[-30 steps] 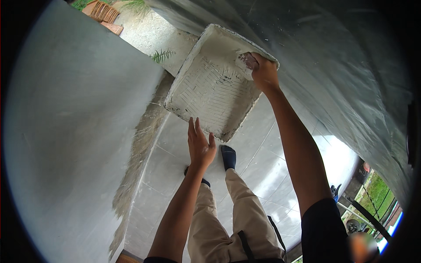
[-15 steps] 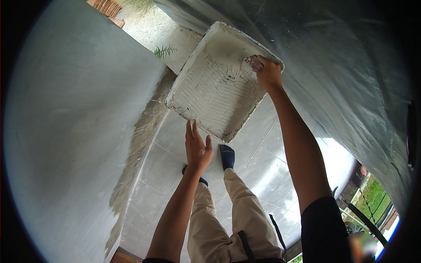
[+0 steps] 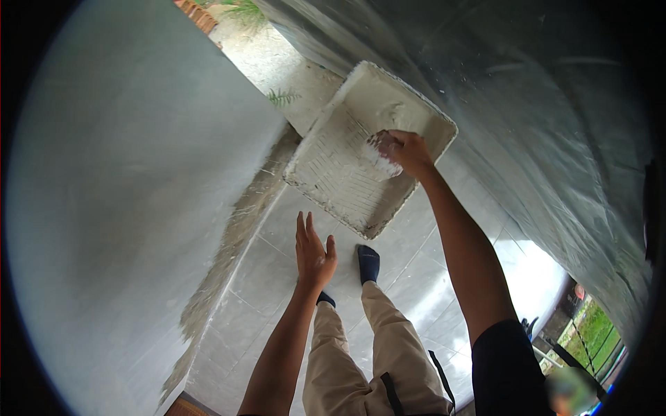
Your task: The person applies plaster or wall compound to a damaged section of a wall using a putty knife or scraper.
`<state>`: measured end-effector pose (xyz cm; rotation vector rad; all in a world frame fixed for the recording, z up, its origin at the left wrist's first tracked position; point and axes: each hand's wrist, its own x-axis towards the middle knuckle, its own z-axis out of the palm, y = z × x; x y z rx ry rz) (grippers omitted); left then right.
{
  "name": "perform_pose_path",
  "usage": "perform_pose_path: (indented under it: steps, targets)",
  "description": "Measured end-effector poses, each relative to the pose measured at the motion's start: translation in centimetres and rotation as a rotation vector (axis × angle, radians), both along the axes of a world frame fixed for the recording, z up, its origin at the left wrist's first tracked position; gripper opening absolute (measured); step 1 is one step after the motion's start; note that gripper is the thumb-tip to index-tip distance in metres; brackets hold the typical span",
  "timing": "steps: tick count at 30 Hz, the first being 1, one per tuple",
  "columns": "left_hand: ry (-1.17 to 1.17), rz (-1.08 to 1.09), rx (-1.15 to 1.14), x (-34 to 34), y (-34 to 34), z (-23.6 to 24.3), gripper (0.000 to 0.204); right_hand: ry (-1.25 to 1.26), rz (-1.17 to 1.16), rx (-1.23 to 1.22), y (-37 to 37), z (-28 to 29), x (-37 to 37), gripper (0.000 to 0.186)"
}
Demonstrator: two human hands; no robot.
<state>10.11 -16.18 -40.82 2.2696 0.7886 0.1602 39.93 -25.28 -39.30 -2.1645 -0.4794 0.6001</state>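
A white ribbed paint tray (image 3: 333, 177) lies on the grey tiled floor ahead of my feet. My right hand (image 3: 409, 151) reaches into it and is closed around a small white, paint-covered roller or pad (image 3: 380, 151) pressed against the tray's ribbed slope. My left hand (image 3: 313, 255) hovers flat with its fingers together and empty, just short of the tray's near edge. Below it show my dark sock (image 3: 368, 263) and beige trouser legs (image 3: 378, 360).
A pale grey wall (image 3: 132, 194) fills the left, with a rough crumbly strip (image 3: 232, 243) along its foot. A darker grey wall (image 3: 555, 125) runs along the right. Bare ground and small green plants (image 3: 281, 97) lie beyond the tray; a garden shows at lower right.
My right hand has moved from the tray's far right rim down into the tray with the white roller. The view has shifted, so tray and left hand sit lower in the picture.
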Motion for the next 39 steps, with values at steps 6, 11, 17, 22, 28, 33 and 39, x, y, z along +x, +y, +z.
perform_pose_path:
  steps: [6,11,17,22,28,33,39]
  targets:
    - [0.029,0.041,0.140,-2.0,4.1,8.3,0.069,0.613,0.088,0.512,4.8,5.3,-4.0,0.030]
    - [0.009,0.099,0.413,-4.7,8.4,18.7,0.071,0.804,0.098,0.773,10.0,16.4,-9.6,0.037]
    - [0.031,0.170,0.810,-8.6,12.1,30.0,0.067,0.958,0.232,0.942,13.5,28.7,-14.6,0.039]
    - [0.012,0.205,1.066,-13.6,14.1,37.5,0.064,0.969,0.326,1.068,15.4,36.8,-20.3,0.036]
    - [-0.036,0.243,1.266,-21.0,16.5,45.3,0.064,0.848,0.472,1.200,16.9,45.0,-27.9,0.040]
    - [-0.040,0.328,1.320,-26.5,18.7,51.1,0.066,0.618,0.546,1.161,18.6,51.0,-34.2,0.037]
    - [-0.050,0.380,1.350,-29.2,20.3,56.3,0.068,-0.049,0.488,1.176,19.9,55.0,-38.8,0.034]
